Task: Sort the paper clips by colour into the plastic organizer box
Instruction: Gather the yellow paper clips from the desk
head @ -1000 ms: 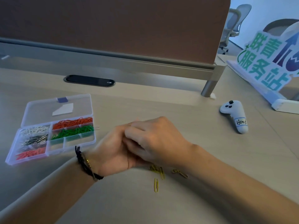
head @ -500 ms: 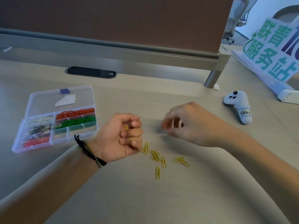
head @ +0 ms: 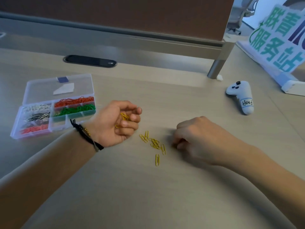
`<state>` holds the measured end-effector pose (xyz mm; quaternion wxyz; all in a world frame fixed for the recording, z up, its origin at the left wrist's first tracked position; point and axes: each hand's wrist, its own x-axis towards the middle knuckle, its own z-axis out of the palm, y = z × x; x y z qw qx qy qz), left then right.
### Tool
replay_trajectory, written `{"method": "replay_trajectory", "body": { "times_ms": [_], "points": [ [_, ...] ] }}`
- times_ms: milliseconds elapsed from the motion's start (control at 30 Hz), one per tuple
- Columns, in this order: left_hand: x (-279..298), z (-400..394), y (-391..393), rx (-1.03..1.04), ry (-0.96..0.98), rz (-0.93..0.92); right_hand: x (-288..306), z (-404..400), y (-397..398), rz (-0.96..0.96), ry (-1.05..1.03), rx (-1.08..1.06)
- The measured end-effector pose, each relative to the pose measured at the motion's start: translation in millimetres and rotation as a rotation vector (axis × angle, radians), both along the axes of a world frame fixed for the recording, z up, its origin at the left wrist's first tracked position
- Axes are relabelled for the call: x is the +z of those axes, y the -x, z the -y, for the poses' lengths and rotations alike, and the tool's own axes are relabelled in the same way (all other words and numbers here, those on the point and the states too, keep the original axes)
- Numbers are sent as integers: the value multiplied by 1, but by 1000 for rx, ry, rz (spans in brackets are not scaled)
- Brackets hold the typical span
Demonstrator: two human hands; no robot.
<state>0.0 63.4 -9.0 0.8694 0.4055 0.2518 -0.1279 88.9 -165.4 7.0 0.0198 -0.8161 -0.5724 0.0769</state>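
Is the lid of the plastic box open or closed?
Open: the clear lid lies flat behind the box, with clips exposed.

One head-worn wide-angle view looks forward and down, close over the bench [head: 165, 195], toward the divider panel [head: 132, 14] at the far edge; both forearms enter from below.

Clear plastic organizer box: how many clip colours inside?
5: white clips back-left, silver clips mid-left, red clips front-left, orange clips back-right, green clips beside orange. Others may be hidden.

Clear plastic organizer box [head: 41, 90]; matt desk [head: 148, 195]
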Motion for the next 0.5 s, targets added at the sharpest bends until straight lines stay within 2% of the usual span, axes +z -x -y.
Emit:
{"method": "replay_trajectory", "body": {
  "times_ms": [133, 267, 400, 500],
  "points": [
    [1, 2, 3, -133, -149, 29, 5, -4, 4, 52, 32, -10],
    [-1, 0, 5, -191, -153, 29, 8, -11, 10, 147, 66, 25],
    [-4, 2, 7, -288, -149, 27, 2, -18, 6, 328, 25, 169],
    [-4, 5, 7, -335, -155, 42, -3, -24, 3, 311, 36, 142]
  ]
}}
